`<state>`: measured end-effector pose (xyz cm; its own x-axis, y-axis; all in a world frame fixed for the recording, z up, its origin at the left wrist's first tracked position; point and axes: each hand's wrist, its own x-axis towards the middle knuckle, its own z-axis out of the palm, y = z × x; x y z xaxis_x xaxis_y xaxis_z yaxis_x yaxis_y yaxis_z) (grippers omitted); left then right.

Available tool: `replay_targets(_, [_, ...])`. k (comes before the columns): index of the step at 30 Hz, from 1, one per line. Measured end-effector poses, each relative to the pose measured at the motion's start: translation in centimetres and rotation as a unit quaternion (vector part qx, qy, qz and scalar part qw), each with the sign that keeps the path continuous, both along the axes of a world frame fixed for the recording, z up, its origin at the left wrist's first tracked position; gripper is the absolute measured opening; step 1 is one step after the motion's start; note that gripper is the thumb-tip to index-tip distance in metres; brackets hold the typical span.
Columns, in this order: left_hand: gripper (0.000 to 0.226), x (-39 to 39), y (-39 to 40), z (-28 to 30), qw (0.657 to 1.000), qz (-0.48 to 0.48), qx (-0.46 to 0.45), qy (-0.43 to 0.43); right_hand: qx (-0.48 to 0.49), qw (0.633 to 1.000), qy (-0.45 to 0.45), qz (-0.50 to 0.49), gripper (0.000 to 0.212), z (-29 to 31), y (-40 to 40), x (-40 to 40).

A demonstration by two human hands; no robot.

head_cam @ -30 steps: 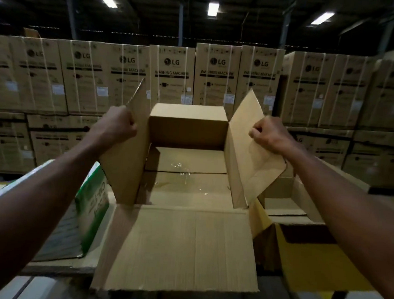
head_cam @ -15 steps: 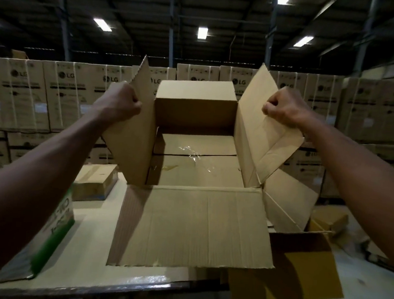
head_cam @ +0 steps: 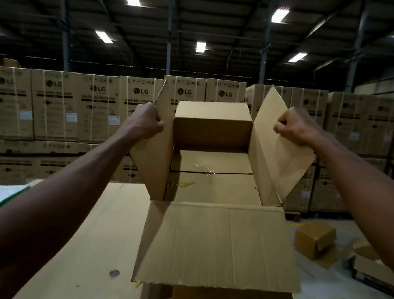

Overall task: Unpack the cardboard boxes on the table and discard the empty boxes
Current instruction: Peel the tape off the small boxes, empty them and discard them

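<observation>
We see an open cardboard box [head_cam: 212,187] held up at center, its near flap hanging toward 6 o'clock, with the left hand [head_cam: 146,120] gripping the side flap at 10 o'clock and the right hand [head_cam: 295,126] gripping the opposite flap at 2 o'clock. The table [head_cam: 97,231] spreads toward 7 o'clock. Stacked washing machine cartons [head_cam: 54,106] line the back, and a small box [head_cam: 314,239] lies on the floor at 4 o'clock.

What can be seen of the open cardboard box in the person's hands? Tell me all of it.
The open cardboard box is plain brown corrugated board, held up in front of the person above the table. All four top flaps are spread; the near flap hangs toward the camera. Inside it looks empty, with only the taped bottom flaps and torn clear tape showing. The left hand grips the left side flap, the right hand grips the right one.
</observation>
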<state>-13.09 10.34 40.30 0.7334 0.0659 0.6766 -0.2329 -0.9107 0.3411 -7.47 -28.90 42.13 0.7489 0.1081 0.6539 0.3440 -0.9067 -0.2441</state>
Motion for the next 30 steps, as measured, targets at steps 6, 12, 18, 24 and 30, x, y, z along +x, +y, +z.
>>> replay_targets(6, [0.018, 5.6, -2.8, -0.2, 1.0, 0.0, -0.001, 0.01, -0.003, 1.0, 0.009, -0.002, 0.018, -1.3, -2.4, 5.3])
replay_targets(12, [0.016, 13.0, -3.3, -1.8, 1.0, -0.003, -0.001, 0.022, -0.007, 1.0, 0.019, -0.004, 0.015, -2.9, -2.8, 12.3])
replay_targets(18, [0.015, 20.0, -3.7, -3.3, 0.998, -0.008, -0.01, 0.059, -0.009, 0.997, 0.071, -0.006, 0.014, -4.7, -3.1, 19.7])
replay_targets(24, [0.01, 25.4, -3.9, -6.1, 0.994, -0.007, -0.015, 0.111, -0.006, 0.992, 0.123, -0.011, 0.014, -7.9, -3.1, 25.6])
replay_targets(30, [0.011, 30.1, -3.6, -10.1, 0.985, 0.01, -0.04, 0.166, 0.003, 0.984, 0.178, 0.003, 0.014, -11.6, -3.8, 30.9])
